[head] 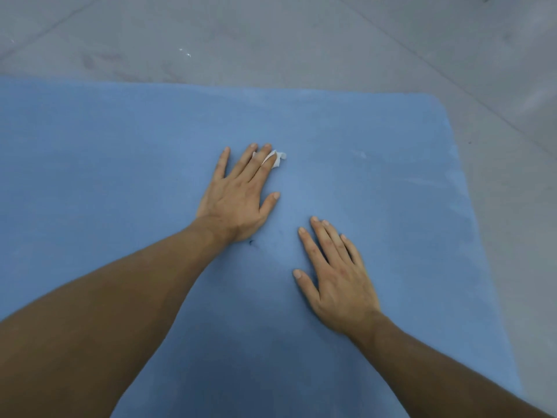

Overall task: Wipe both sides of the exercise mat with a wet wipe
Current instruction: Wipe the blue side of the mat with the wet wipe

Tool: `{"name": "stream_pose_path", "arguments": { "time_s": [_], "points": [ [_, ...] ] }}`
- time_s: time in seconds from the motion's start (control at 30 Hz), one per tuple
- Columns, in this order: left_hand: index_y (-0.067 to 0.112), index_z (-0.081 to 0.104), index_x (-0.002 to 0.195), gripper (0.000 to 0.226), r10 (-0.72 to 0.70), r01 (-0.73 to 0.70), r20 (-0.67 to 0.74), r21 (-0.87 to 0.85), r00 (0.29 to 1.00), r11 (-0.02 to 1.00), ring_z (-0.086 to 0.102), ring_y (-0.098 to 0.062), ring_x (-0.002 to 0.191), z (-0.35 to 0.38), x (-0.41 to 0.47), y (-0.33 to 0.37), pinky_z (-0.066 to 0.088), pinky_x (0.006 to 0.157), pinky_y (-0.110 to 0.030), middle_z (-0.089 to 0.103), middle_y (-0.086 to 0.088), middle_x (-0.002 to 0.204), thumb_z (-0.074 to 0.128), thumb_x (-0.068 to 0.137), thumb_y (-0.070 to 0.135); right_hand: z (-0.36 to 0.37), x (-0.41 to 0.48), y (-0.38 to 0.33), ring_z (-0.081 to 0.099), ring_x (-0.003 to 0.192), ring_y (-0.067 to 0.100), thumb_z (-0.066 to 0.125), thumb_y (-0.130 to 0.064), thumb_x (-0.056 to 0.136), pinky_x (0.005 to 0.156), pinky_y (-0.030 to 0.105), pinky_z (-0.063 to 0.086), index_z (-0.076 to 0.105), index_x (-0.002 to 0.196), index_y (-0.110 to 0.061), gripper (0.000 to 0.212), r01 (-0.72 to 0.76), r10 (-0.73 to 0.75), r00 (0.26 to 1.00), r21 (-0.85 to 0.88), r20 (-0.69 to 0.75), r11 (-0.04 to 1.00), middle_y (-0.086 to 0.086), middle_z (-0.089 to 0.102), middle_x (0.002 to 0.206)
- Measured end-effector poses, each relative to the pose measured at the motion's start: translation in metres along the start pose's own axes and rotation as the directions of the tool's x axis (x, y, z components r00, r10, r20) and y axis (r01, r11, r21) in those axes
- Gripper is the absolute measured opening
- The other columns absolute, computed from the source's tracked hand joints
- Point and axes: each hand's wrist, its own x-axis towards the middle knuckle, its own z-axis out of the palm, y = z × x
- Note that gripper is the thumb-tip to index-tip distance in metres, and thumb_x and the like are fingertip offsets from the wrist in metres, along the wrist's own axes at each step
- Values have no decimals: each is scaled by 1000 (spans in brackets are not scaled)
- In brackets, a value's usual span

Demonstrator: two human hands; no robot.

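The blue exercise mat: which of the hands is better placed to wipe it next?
Left, probably. The left hand presses the small white wet wipe flat on the blue foam exercise mat; the right hand rests flat on it, holding nothing.

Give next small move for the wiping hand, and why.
Probably slide the left hand, pressing the wet wipe, rightward across the exercise mat while the right hand lies flat as a brace. The wipe sits under straight fingers mid-mat, and pale smudges show to its right.
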Motion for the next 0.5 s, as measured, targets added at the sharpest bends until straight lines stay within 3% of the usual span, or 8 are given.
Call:
{"name": "stream_pose_path", "arguments": {
  "time_s": [0.17, 0.4, 0.5],
  "points": [
    [20, 17, 165, 73, -104, 102, -43, -35, 994, 994, 5, -14, 160, 2, 0, 0, 1, 127, -57, 10, 6, 173, 27, 102, 55, -6, 61, 7, 0, 160, 12, 24, -55, 107, 129, 38, 7, 17, 166, -23, 68, -37, 37, 999, -14, -26, 999, -4, 6, 174],
    [23, 16, 165, 73, -142, 139, -40, -72, 989, 988, 4, -13, 160, 2, 3, 0, 4, 127, -57, 10, 6, 173, 31, 102, 55, -12, 92, 5, 3, 160, 13, 29, -52, 102, 129, 38, 4, 20, 166, -21, 71, -51, 53, 998, 35, -38, 998, -1, 8, 174],
    [24, 13, 166, 73, -139, 137, -21, -73, 990, 988, 1, -12, 160, 3, 4, -1, 2, 127, -56, 8, 7, 174, 29, 102, 56, -19, 133, 1, 2, 160, 13, 23, -49, 100, 128, 37, 1, 18, 166, -21, 72, -163, 170, 984, 113, -51, 980, -1, 6, 174]
  ]
}}
